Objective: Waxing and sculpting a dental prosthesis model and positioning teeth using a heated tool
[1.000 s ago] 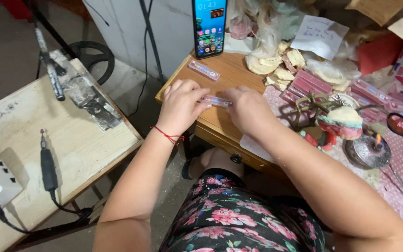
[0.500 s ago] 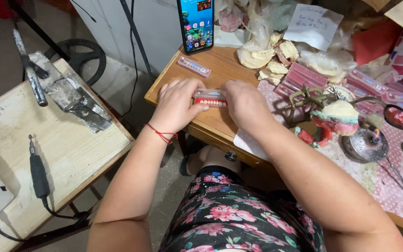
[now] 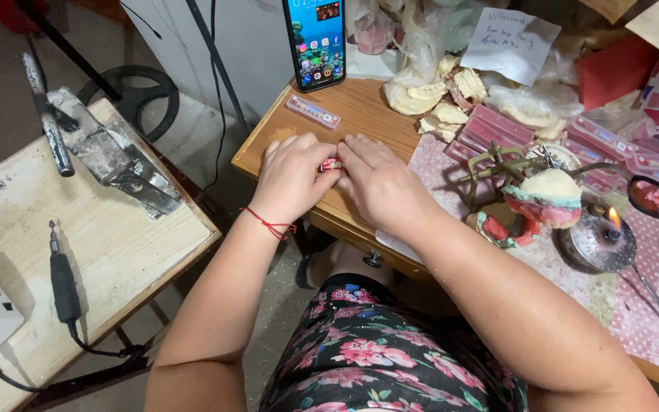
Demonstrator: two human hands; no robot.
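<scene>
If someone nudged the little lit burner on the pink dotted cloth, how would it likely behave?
The burner looks low and wide, a metal dish shape, so it probably slides rather than tips. Its flame is exposed, so a jolt looks risky, with pink strip packs near it. The cloth under it may drag or bunch, making a push jerky.

Workshop setting, seen from above. A wooden desk (image 3: 368, 122) stands against a pale wall (image 3: 245, 46); to its left, a paint-stained workbench (image 3: 108, 244) (pale top, scuffed). Grey concrete floor (image 3: 192, 145) shows between them. A small burner flame (image 3: 613, 220) adds light at right.
</scene>
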